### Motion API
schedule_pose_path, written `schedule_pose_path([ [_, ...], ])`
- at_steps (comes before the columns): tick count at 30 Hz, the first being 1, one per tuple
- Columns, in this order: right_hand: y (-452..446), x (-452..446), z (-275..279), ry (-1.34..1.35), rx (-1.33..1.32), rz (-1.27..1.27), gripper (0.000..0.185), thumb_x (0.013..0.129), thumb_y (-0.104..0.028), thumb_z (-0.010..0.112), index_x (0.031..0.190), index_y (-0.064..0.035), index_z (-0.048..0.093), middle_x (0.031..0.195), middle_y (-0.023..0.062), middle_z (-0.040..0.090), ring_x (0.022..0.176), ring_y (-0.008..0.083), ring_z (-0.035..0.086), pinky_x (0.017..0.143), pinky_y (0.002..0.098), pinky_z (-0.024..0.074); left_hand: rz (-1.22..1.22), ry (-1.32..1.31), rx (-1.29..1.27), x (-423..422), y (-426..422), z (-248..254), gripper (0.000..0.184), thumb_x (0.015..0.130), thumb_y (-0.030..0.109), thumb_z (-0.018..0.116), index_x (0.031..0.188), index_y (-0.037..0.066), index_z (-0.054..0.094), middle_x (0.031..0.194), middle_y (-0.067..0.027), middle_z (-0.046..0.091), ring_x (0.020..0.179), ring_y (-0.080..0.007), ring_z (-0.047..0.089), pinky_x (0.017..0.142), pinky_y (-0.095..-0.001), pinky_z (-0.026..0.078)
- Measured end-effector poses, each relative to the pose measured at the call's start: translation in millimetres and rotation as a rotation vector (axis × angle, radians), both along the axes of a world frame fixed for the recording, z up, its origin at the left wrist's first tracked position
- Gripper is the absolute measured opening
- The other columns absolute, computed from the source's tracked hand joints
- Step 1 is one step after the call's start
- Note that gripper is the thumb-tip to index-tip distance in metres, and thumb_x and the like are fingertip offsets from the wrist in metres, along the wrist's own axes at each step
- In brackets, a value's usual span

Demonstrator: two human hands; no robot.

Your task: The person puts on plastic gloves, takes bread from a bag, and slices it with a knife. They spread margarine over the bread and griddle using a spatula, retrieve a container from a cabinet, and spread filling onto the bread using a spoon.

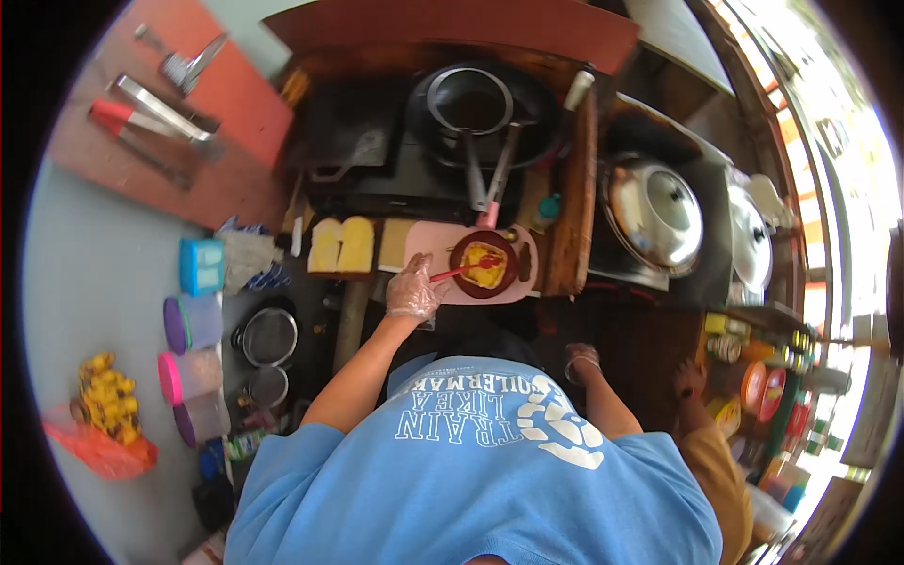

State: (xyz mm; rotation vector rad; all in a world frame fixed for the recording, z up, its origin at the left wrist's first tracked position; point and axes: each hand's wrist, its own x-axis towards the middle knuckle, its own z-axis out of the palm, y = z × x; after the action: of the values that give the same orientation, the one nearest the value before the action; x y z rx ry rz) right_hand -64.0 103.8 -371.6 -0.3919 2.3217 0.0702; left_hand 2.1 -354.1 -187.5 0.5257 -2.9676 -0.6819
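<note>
My left hand, in a clear plastic glove, is closed on the handle of a red utensil. The utensil's tip rests on yellow food with red sauce, which sits on a dark red round plate. Under the plate is a pink board. My right hand, also gloved, hangs beside my body, below the counter edge; its fingers are too blurred to make out. Two yellow-topped bread slices lie on a board left of the pink one.
A black stove with a wok and small pan stands beyond the boards. A lidded pot is at the right. Another person's hand is at the lower right. Jars and bananas are at the left.
</note>
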Motion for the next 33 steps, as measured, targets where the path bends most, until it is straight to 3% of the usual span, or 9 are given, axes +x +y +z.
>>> schedule_pose_path([
  [5, -2.3, -38.0, -52.4, -0.018, 0.007, 0.215, 0.026, 0.092, -0.020, 0.056, 0.104, -0.0071, 0.075, 0.112, 0.0189, 0.071, 0.106, 0.0338, 0.070, 0.086, 0.0439, 0.0570, 0.139, 0.006, 0.026, 60.9, -24.3, 20.0, 0.067, 0.084, 0.041, 0.074, 0.134, 0.003, 0.054, 0.138, -0.0201, 0.056, 0.123, -0.0388, 0.057, 0.101, -0.0464, 0.049],
  [8, -11.5, -45.7, -87.3, -0.211, -0.170, -0.202, 0.031, 0.096, -0.025, 0.052, 0.106, -0.0051, 0.073, 0.111, 0.0177, 0.072, 0.101, 0.0310, 0.071, 0.083, 0.0431, 0.0554, 0.245, 0.024, 0.067, 106.9, -37.0, 15.4, 0.067, 0.083, 0.039, 0.074, 0.135, 0.002, 0.053, 0.141, -0.0202, 0.055, 0.114, -0.0398, 0.062, 0.096, -0.0462, 0.051],
  [11, -65.1, -33.1, -30.8, -0.117, 0.031, 0.245, 0.033, 0.099, -0.030, 0.053, 0.111, -0.0060, 0.073, 0.112, 0.0167, 0.072, 0.100, 0.0284, 0.070, 0.082, 0.0435, 0.0532, 0.292, 0.062, 0.054, 155.9, -47.7, -14.1, 0.058, 0.083, 0.035, 0.074, 0.129, 0.003, 0.059, 0.129, -0.0188, 0.063, 0.109, -0.0386, 0.064, 0.093, -0.0466, 0.052],
  [13, -93.6, -20.3, -12.8, -0.217, -0.130, -0.292, 0.037, 0.099, -0.035, 0.052, 0.113, -0.0075, 0.073, 0.115, 0.0177, 0.071, 0.106, 0.0292, 0.069, 0.088, 0.0424, 0.0523, 0.289, 0.069, 0.063, 178.3, -60.9, -25.9, 0.053, 0.083, 0.034, 0.074, 0.125, 0.004, 0.062, 0.123, -0.0180, 0.066, 0.107, -0.0385, 0.065, 0.092, -0.0469, 0.052],
  [14, -107.3, -12.8, -0.1, -0.209, -0.128, -0.304, 0.037, 0.099, -0.035, 0.052, 0.113, -0.0075, 0.073, 0.115, 0.0177, 0.071, 0.106, 0.0292, 0.069, 0.088, 0.0424, 0.0523, 0.266, -0.025, 0.115, 187.1, -68.3, -29.2, 0.047, 0.083, 0.033, 0.074, 0.119, 0.004, 0.065, 0.117, -0.0176, 0.069, 0.105, -0.0387, 0.065, 0.091, -0.0472, 0.052],
  [19, -171.4, 31.3, 47.0, -0.293, -0.190, -0.035, 0.039, 0.098, -0.031, 0.049, 0.128, -0.0136, 0.067, 0.138, 0.0129, 0.061, 0.128, 0.0302, 0.058, 0.109, 0.0421, 0.0436, 0.154, -0.105, 0.168, 203.8, -125.3, -36.8, 0.033, 0.084, 0.030, 0.072, 0.108, 0.006, 0.070, 0.106, -0.0169, 0.072, 0.101, -0.0385, 0.067, 0.088, -0.0478, 0.053],
  [22, -220.8, 48.0, 52.2, -0.225, -0.119, 0.345, 0.039, 0.100, -0.029, 0.045, 0.129, -0.0149, 0.067, 0.139, 0.0120, 0.061, 0.131, 0.0297, 0.056, 0.113, 0.0413, 0.0402, 0.115, -0.161, 0.165, 199.6, -166.9, -20.8, 0.031, 0.086, 0.030, 0.071, 0.107, 0.008, 0.070, 0.103, -0.0169, 0.072, 0.098, -0.0373, 0.068, 0.086, -0.0477, 0.054],
  [26, -298.5, 57.3, 37.8, -0.211, -0.200, 0.365, 0.040, 0.100, -0.030, 0.043, 0.129, -0.0153, 0.067, 0.141, 0.0115, 0.059, 0.132, 0.0292, 0.055, 0.114, 0.0409, 0.0384, 0.130, -0.184, 0.105, 217.1, -211.0, 0.4, 0.030, 0.087, 0.031, 0.070, 0.109, 0.011, 0.071, 0.100, -0.0148, 0.073, 0.094, -0.0362, 0.069, 0.082, -0.0480, 0.054],
  [33, -447.4, 62.2, 35.7, -0.203, -0.220, 1.164, 0.044, 0.099, -0.020, 0.048, 0.142, -0.0150, 0.056, 0.148, 0.0112, 0.053, 0.133, 0.0325, 0.053, 0.115, 0.0402, 0.0387, 0.342, -0.112, 0.240, 326.8, -210.1, 11.7, 0.039, 0.088, 0.039, 0.067, 0.116, 0.012, 0.070, 0.112, -0.0156, 0.072, 0.104, -0.0366, 0.068, 0.091, -0.0483, 0.054],
])
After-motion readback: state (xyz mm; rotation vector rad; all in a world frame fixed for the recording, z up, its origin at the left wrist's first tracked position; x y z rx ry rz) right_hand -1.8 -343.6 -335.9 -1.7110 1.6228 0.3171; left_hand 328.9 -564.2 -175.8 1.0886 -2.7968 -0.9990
